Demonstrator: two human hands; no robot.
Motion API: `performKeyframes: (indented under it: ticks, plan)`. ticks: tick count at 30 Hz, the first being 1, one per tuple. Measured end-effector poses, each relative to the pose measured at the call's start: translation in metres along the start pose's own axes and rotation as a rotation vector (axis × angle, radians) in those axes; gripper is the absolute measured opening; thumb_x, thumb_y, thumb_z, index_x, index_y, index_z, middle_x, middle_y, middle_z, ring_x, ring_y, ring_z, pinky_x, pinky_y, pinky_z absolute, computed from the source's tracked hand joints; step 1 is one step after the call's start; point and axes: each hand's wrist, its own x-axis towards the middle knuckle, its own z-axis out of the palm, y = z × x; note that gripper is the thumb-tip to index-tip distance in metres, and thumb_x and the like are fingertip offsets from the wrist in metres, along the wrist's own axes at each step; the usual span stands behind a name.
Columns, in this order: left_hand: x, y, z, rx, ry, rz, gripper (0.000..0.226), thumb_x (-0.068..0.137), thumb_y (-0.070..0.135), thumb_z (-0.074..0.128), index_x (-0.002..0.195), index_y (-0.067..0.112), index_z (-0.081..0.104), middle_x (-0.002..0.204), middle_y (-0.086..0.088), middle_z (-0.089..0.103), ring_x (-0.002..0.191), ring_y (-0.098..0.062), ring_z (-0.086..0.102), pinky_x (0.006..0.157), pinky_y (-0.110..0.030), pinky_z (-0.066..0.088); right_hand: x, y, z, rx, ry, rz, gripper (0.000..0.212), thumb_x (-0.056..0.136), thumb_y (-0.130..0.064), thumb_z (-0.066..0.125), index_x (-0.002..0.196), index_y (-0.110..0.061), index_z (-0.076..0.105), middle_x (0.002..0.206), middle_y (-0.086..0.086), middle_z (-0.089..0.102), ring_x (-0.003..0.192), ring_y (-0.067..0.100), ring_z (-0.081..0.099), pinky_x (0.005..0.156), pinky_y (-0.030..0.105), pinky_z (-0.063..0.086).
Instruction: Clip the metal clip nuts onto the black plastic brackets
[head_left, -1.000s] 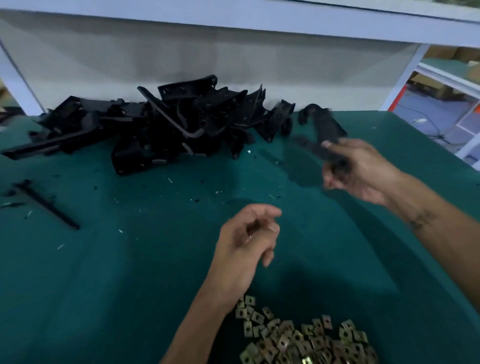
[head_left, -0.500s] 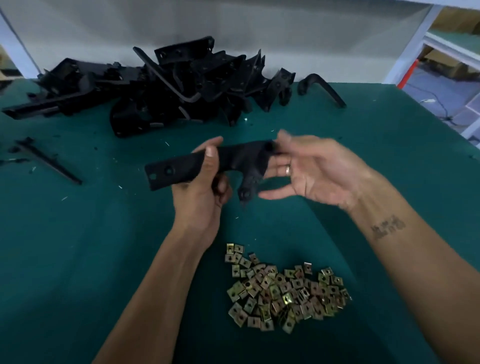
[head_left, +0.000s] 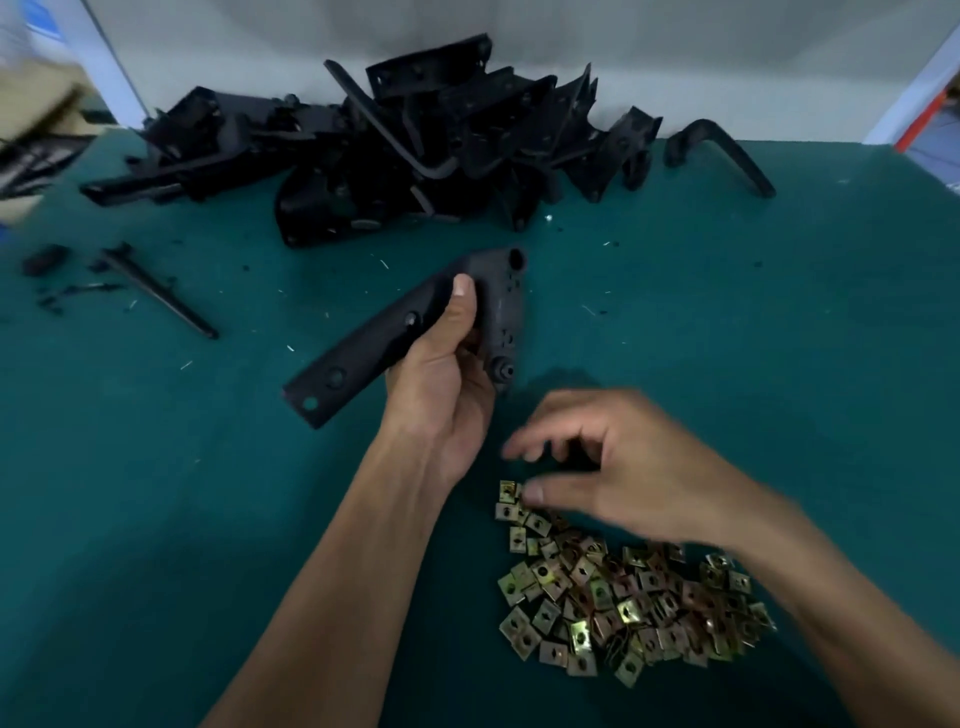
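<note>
Gripping a black plastic bracket (head_left: 415, 332) with the left hand (head_left: 447, 384), thumb pressed flat on its upper face and the other fingers curled round it from below. Held above the green desk (head_left: 156, 493), tilted, with the long arm pointing down to the left and the shorter arm hanging beside the palm. Showing round holes along both arms.

Hovering with the right hand (head_left: 623, 478) over the far edge of a pile of metal clip nuts (head_left: 634, 597), blurred by motion. Fingers (head_left: 524, 447) spread apart and slightly bent, thumb tip close above the nearest nuts; not possible to tell if it touches one, and nothing seen held between the fingers.

Lying near the front of the desk, just right of the left forearm: the clip nuts, small, square, brass-coloured, heaped together.

Stacked at the back of the desk against the white wall (head_left: 727, 62): a big heap of black brackets (head_left: 415, 140), with one bent bracket (head_left: 722, 156) apart at its right. Resting at the left side: a thin black rod (head_left: 161, 296) and some small black scraps.
</note>
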Motion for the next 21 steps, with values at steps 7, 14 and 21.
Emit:
performKeyframes:
  ticks: [7, 14, 21]
  plan:
    - [0.000, 0.001, -0.002, 0.056, -0.019, -0.006, 0.050, 0.078, 0.024, 0.071, 0.122, 0.000, 0.068, 0.111, -0.012, 0.075, 0.093, -0.017, 0.074, 0.076, -0.026, 0.060, -0.002, -0.003, 0.010, -0.204, 0.020, -0.106, 0.005, 0.094, -0.033, 0.070, 0.090, -0.032, 0.067, 0.099, -0.020, 0.055, 0.100, 0.003, 0.056, 0.085, 0.035, 0.050]
    - [0.001, -0.002, -0.005, 0.107, -0.063, -0.036, 0.054, 0.085, 0.034, 0.070, 0.128, 0.003, 0.065, 0.122, -0.013, 0.071, 0.111, -0.022, 0.069, 0.090, -0.035, 0.059, -0.013, 0.003, 0.003, -0.156, 0.035, -0.118, 0.006, 0.092, -0.028, 0.072, 0.092, -0.031, 0.067, 0.098, -0.021, 0.053, 0.094, 0.005, 0.057, 0.071, 0.021, 0.045]
    - [0.003, -0.009, -0.007, 0.312, 0.106, 0.109, 0.023, 0.076, 0.041, 0.078, 0.079, 0.021, 0.069, 0.059, 0.009, 0.055, 0.051, -0.003, 0.051, 0.049, -0.018, 0.044, -0.013, 0.006, 0.002, -0.109, 0.030, -0.101, 0.014, 0.095, -0.016, 0.069, 0.096, -0.029, 0.066, 0.096, -0.020, 0.055, 0.092, 0.008, 0.057, 0.072, 0.023, 0.047]
